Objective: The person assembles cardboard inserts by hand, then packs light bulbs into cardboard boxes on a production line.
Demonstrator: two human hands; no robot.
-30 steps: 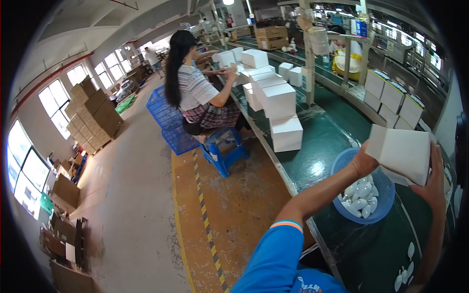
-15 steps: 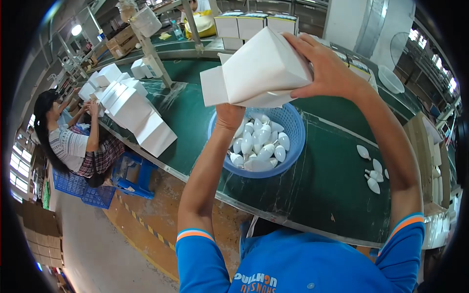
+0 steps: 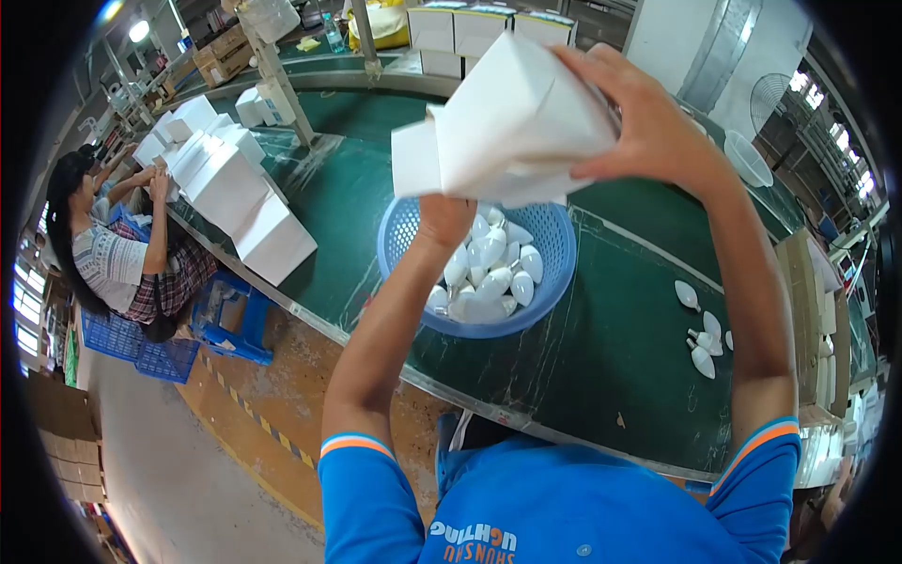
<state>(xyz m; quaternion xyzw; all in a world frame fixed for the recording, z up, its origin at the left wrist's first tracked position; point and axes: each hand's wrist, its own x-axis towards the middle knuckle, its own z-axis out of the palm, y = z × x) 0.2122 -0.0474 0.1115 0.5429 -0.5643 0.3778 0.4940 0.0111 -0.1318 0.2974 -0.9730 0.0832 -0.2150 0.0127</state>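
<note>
A white cardboard box (image 3: 517, 117) is held up over the belt, tilted, with a flap sticking out on its left side. My right hand (image 3: 648, 117) grips the box's right end, fingers over the top and thumb beneath. At the box's lower left is my left hand (image 3: 446, 218); its fingers are hidden behind or inside the box, so their grip cannot be seen. Below stands a blue plastic basket (image 3: 554, 273) holding many white candle-shaped bulbs (image 3: 493, 249), partly covered by the box and my left forearm.
Several loose bulbs (image 3: 705, 343) lie on the green belt (image 3: 601, 376) at right. White boxes (image 3: 235, 197) are piled at left, near a seated person (image 3: 122, 244). More boxes (image 3: 479, 36) stand behind. An open carton (image 3: 808, 310) is at the right edge.
The view has shifted, so the basket and belt appear farther left. Relative to the basket, the box and my hands have moved a little to the right, and the box is slightly blurred.
</note>
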